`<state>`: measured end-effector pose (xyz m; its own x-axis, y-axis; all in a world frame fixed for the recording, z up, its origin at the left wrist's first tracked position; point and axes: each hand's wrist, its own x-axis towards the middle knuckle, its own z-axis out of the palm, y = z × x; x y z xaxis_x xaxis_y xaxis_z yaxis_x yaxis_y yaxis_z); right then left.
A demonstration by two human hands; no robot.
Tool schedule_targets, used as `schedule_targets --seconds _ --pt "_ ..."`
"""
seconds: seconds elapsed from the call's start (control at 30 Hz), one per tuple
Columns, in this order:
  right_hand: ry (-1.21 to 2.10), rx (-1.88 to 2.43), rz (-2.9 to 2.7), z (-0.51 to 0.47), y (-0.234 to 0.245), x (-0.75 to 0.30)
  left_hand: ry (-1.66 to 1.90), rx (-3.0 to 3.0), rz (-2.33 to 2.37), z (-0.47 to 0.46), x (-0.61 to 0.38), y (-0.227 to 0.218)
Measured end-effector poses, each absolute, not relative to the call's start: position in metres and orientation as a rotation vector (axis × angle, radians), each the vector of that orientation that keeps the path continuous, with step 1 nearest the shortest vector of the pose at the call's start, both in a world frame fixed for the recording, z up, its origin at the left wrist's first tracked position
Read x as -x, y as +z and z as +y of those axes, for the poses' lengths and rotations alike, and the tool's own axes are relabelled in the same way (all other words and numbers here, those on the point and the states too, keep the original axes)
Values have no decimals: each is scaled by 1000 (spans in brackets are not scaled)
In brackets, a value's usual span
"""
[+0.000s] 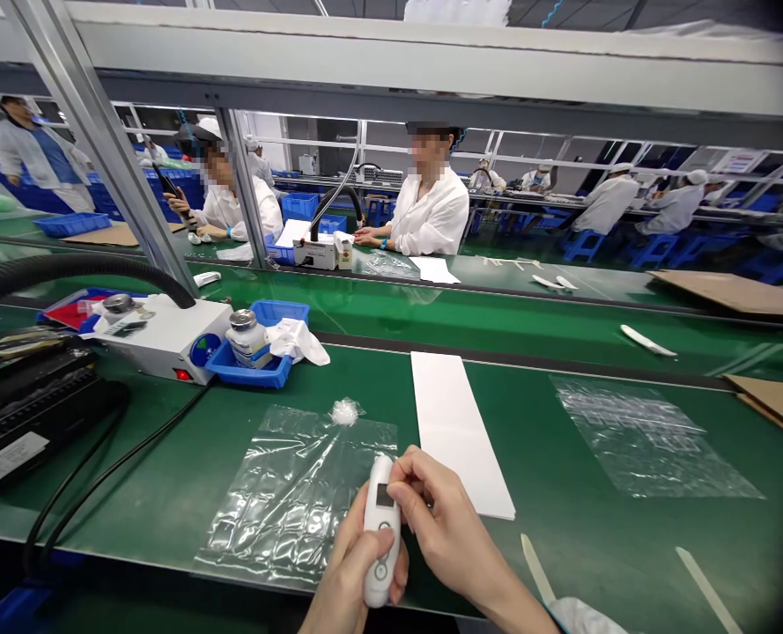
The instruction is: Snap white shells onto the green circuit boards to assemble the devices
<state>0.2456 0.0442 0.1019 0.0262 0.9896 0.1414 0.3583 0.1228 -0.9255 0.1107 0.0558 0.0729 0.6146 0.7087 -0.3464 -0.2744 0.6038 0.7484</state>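
My left hand (350, 556) is closed around a white handheld thermometer (375, 518), its thumb lying on the front by the round buttons. The device stands nearly upright with its small dark display (384, 496) facing me. At the display's upper right edge, my right hand (442, 518) has thumb and forefinger pinched together. Whatever is between those fingertips is too small to make out. Beneath and left of the hands lies a clear plastic sheet of pouches (278, 493), with a crumpled clear plastic ball (345, 411) at its far edge.
White paper (457, 423) and another clear plastic sheet (655, 436) lie to the right. A blue tray (249, 377) holds a metal-topped bottle (247, 335) and a white cloth (297, 342). A white box (173, 339) with a black hose stands left. Co-workers sit across the green belt (391, 308).
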Motion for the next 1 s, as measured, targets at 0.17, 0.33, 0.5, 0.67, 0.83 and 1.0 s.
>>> schedule_targets --seconds 0.17,0.33,0.5,0.67,0.83,1.0 --pt "808 1406 -1520 41 101 -242 668 -887 950 53 -116 81" --pt "1105 1308 -1227 40 89 -240 651 -945 965 53 -115 79" --pt "1014 1222 -1317 41 91 -240 654 -947 977 49 -112 71" --pt "975 1203 -1305 49 92 -237 601 -1012 989 48 -109 70" --pt "1323 1152 -1198 56 93 -240 576 -974 953 52 -103 75" --pt "1226 1239 -1235 61 93 -233 566 -983 1028 53 -101 75"
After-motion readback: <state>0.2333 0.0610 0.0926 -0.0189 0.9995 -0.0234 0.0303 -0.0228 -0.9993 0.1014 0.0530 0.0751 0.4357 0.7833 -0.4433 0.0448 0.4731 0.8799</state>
